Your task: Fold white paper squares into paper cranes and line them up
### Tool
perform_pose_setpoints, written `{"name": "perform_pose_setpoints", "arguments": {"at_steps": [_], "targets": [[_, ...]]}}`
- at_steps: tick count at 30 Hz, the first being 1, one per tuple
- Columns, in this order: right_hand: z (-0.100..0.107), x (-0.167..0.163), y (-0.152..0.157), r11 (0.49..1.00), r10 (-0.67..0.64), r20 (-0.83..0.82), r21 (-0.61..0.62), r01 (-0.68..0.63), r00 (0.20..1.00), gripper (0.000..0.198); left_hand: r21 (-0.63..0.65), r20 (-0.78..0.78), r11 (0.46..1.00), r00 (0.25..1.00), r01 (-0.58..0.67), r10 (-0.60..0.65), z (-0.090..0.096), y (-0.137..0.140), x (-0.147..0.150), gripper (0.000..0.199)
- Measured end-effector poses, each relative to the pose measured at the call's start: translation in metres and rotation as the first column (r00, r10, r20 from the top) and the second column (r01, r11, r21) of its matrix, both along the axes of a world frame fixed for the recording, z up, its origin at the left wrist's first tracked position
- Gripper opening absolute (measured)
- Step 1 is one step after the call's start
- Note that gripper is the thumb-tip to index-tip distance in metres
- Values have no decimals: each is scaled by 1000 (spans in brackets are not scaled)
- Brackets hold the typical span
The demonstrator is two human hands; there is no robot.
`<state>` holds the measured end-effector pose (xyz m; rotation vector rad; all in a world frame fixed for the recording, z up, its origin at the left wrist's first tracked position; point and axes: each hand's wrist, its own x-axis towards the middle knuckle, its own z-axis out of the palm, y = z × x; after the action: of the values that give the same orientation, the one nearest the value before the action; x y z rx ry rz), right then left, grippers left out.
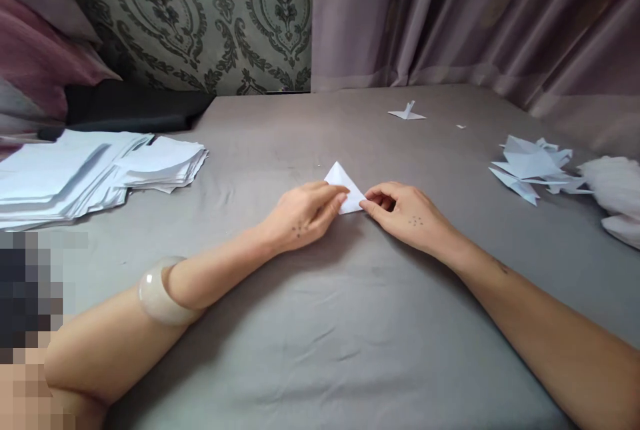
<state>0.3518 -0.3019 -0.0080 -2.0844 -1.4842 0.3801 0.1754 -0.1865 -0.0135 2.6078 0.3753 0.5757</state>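
Holds a small folded white paper [356, 202] between the left hand [310, 213] and the right hand [407, 213], near the middle of the view, on or just above the grey cloth-covered worktop [260, 140]. Pinches the paper's lower right corner between thumb and bent forefinger of the right hand. Reaches over its left side with the left hand, thumb and forefinger close together against the paper; unclear from this angle whether pinching it or only pressing down. Points one corner of the paper away, toward the back. Wears a pale, glossy bangle [167, 293] partway up the left forearm.

Has a broad stack of white sheets [50, 173] well to the left, with a smaller stack of paper [160, 160] against its right end, and a black thing [135, 107] behind, hard to make out. Has one winged paper figure [409, 113] alone toward the back edge, with a tiny white scrap [461, 127] near it. Has, over at the right, a cluster of overlapping folded figures [537, 160] just beside a crumpled whitish bundle [615, 187]. Faces a patterned wall [225, 17] and mauve curtains [370, 17].
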Motion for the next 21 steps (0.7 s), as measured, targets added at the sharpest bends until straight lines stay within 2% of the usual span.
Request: {"name": "perform_pose_setpoints", "arguments": {"at_steps": [3, 5, 6, 8, 10, 12, 14, 16, 17, 19, 21], "targets": [[-3, -5, 3, 1000, -16, -66, 18, 17, 998, 19, -247, 192, 949, 950, -196, 246, 1, 10, -1, 35], [-4, -6, 4, 999, -4, -85, 52, 8, 996, 17, -283, 275, 922, 899, -263, 341, 0, 16, -2, 30], [-5, -6, 4, 996, 6, -76, 85, 0, 997, 15, -254, 311, 926, 883, -279, 351, 0, 18, -2, 27], [-7, -6, 3, 979, 15, 8, 204, -17, 1000, 15, -118, 374, 949, 872, -294, 316, 1, 19, -4, 32], [-7, -6, 2, 940, -3, 195, 335, -63, 981, 17, 65, 405, 952, 880, -298, 248, 3, 15, -7, 45], [-5, -8, -1, 914, -4, 409, 371, -162, 913, 22, 233, 372, 934, 912, -272, 173, 4, 10, -9, 48], [-3, -9, -4, 921, 55, 562, 291, -260, 825, 27, 362, 269, 915, 960, -180, 82, 3, 7, -11, 33], [-2, -10, -7, 931, 137, 629, 183, -317, 765, 29, 431, 133, 901, 991, -50, -9, 0, 7, -12, 16], [-3, -10, -9, 934, 169, 640, 140, -330, 750, 30, 444, 76, 896, 996, 5, -43, -2, 8, -12, 15], [-4, -10, -11, 939, 214, 628, 78, -335, 748, 30, 447, 3, 892, 997, 70, -80, -5, 10, -12, 20], [-6, -9, -13, 947, 233, 579, 47, -317, 782, 27, 440, -25, 894, 996, 89, -87, -6, 10, -11, 22]]}}
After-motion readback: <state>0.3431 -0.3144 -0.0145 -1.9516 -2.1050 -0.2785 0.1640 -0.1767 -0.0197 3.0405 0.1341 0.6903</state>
